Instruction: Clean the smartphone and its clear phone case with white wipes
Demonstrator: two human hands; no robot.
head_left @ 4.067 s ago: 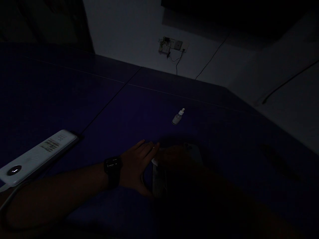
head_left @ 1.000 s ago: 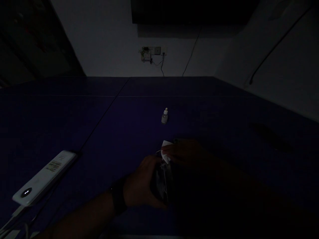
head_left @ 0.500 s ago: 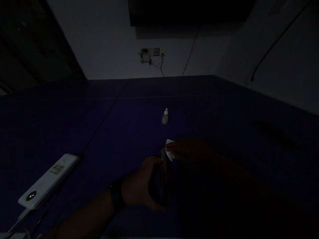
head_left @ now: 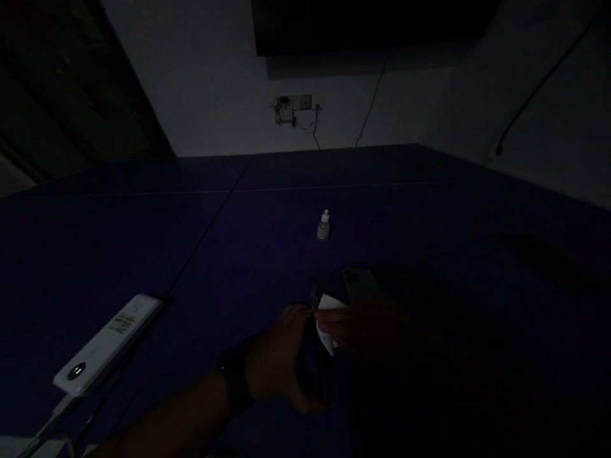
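The room is very dark. My left hand (head_left: 279,356), with a dark watch (head_left: 235,378) on its wrist, grips a dark slim object (head_left: 323,372) by its edges, thumb near and fingers far; its kind is hard to make out. A small white wipe (head_left: 329,304) is pinched in my right hand (head_left: 356,321) and pressed against the object's right side. Just beyond my right hand a phone (head_left: 360,283) lies with its camera cluster up, partly hidden by the hand. A small dropper bottle (head_left: 323,228) with a white cap stands upright farther back.
On the left of the dark blue table (head_left: 258,235) lies a white power bank (head_left: 109,343) with a round display and a white cable (head_left: 62,405). Sockets with plugs (head_left: 296,105) and a dark screen (head_left: 372,25) are on the far wall.
My right hand has slid the wipe toward me along the dark object, uncovering the phone behind it. My left hand keeps its hold. The whole view has shifted slightly.
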